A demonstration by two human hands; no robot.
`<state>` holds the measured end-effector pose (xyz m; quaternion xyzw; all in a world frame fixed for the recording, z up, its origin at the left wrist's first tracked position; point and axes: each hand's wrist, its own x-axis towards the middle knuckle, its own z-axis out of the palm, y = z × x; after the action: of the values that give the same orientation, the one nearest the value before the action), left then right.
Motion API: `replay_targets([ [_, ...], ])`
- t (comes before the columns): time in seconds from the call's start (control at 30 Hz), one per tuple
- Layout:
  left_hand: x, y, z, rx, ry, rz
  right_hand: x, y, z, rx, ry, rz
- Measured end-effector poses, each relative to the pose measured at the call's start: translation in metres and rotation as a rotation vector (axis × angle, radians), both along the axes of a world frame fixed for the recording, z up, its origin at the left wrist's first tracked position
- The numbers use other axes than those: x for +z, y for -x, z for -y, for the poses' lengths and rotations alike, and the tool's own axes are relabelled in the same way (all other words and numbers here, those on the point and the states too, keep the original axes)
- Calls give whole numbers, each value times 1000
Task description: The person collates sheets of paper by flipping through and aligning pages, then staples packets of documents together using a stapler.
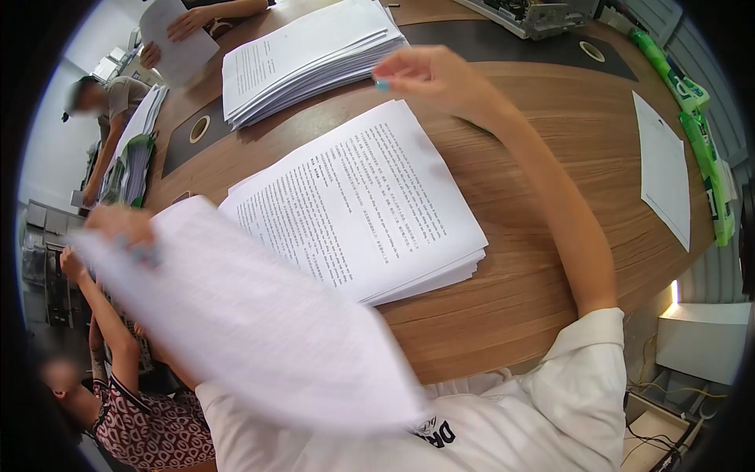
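A person in a white shirt sorts printed pages at a long wooden surface (550, 259). The left hand (122, 228) lifts a sheet (252, 330) clear of the near stack (370, 204); the sheet is blurred with motion and hangs low at the left, over the person's lap, apart from the stack. The grip there seems to pinch the sheet's upper corner, though the blur leaves the fingers hard to read. The right hand (429, 75) reaches across the surface to the far stack (307, 55), fingertips pressed together at its right edge, touching or just short of the top pages; a blue fingertip cover shows on one finger.

By the look of it, the step in hand is pulling single sheets from each stack to collate them. The next move would call for a clean pinch on just one page of the far stack, without dragging the ones beneath.

A lone sheet (664, 169) lies well apart at the right, near green packets (700, 126) along the edge. Other people work at the left and at the far end, one holding a page (177, 35). The machine at the top edge is cut off, and the print is too small to read.
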<state>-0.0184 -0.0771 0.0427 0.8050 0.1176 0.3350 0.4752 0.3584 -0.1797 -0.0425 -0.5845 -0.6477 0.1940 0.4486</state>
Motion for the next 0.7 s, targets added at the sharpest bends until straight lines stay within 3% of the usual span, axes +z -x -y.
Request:
replay_targets([
  [0.07,13,50,-5,135,-37,60,-26,-4,-5,-157,48,208],
  [0.17,40,118,-11,358,-115,130,-44,-7,-11,-132,37,301],
  [0.37,74,149,-27,676,-287,98,-39,5,-10,-170,-40,207],
  [0.43,69,117,-36,627,-331,-1,-35,6,-12,-180,-91,219],
  [0.5,59,61,-38,432,-451,-127,-28,10,-11,-178,-74,-65],
  [0.63,43,-37,-34,-120,-159,-305,1,20,-3,-122,-197,-131],
  [0.7,28,-78,-13,-101,3,-266,17,26,3,-70,-271,-214],
])
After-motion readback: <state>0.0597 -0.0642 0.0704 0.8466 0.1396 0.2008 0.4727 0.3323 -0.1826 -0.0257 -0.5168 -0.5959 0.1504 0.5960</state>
